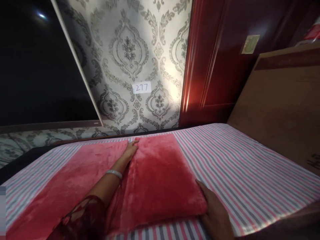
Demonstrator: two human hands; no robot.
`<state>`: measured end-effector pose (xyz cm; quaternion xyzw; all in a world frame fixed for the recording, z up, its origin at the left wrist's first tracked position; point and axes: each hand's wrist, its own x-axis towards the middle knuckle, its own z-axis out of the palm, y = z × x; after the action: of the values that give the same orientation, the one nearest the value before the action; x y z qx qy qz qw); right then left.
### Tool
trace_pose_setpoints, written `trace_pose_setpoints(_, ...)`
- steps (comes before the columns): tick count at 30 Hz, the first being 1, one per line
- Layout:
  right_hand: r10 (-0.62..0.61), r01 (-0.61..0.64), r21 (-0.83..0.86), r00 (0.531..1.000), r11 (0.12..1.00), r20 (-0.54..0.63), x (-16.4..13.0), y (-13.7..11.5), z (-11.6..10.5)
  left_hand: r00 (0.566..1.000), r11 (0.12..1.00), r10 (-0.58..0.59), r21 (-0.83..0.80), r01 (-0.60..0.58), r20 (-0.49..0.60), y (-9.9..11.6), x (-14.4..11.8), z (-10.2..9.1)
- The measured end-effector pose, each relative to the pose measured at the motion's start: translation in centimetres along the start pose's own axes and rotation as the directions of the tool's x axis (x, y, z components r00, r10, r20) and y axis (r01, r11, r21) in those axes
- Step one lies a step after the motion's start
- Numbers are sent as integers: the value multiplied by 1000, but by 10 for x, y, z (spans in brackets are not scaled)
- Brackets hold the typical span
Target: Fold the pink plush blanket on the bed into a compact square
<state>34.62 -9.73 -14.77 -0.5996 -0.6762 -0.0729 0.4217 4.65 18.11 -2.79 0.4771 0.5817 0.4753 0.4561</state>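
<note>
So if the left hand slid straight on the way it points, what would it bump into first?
Past the far edges of the red cloth and striped cloth, the left hand would likely meet the patterned wall first, though the gap's depth is unclear.

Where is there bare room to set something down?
Widest patch: striped cloth between the red blanket and the cardboard box. A narrower strip borders the blanket's left side. The middle is crowded: blanket, left hand near its far edge, right hand at its near right corner.
</note>
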Motion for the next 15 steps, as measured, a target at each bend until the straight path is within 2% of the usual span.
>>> trace_pose_setpoints(4, 8, -9, -16, 999, 1000, -35, 6, -11, -4, 999, 999, -36, 33, 35, 39, 1, -1, -1)
trace_pose_setpoints(9, 50, -51, -13, 997, 999, -51, 11, -19, -8, 995, 999, -24, 37, 21, 95, 7, -11, -9)
trace_pose_setpoints(12, 44, -44, 11, 998, 999, -45, 12, -20, -9, 990, 987, 39, 149, -60, 138, 4, -24, -18)
trace_pose_setpoints(15, 48, -47, 29, 998, 998, -35, 13, -21, -10, 970, 902, 146, 377, -211, 193, -5, -35, -25)
